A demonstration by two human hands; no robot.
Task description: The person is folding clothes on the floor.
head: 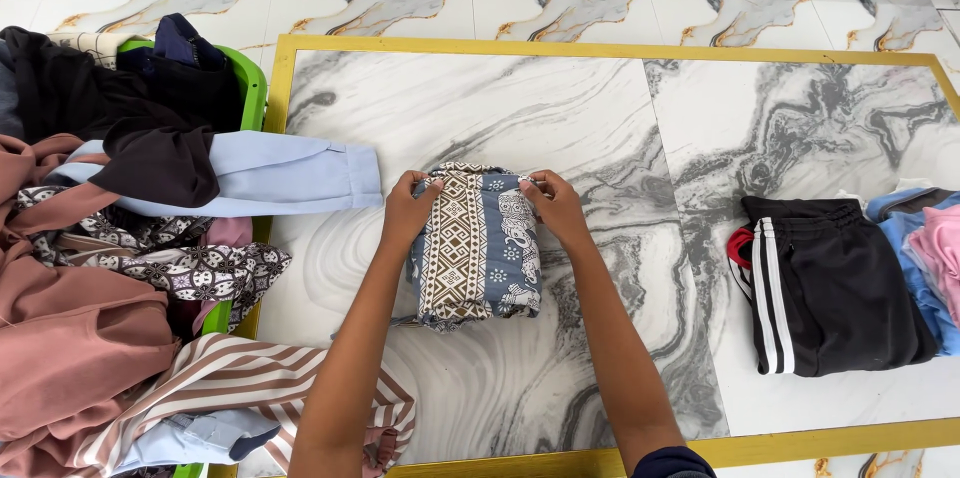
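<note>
While both hands pinch far edge of folded patterned cloth [477,243] on marble floor [560,128], left hand [407,210], right hand [555,206] fingers pressed together; uneven release risks fold springing open.

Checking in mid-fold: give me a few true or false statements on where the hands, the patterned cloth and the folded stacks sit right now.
1. Both hands, left hand and right hand, hold the patterned cloth at its far edge. True.
2. The patterned cloth is spread out flat. False: it is folded into a compact bundle.
3. The black garment with white stripes lies folded to the right. True.
4. The green basket is on the right. False: it is on the left, heaped with clothes.
</note>
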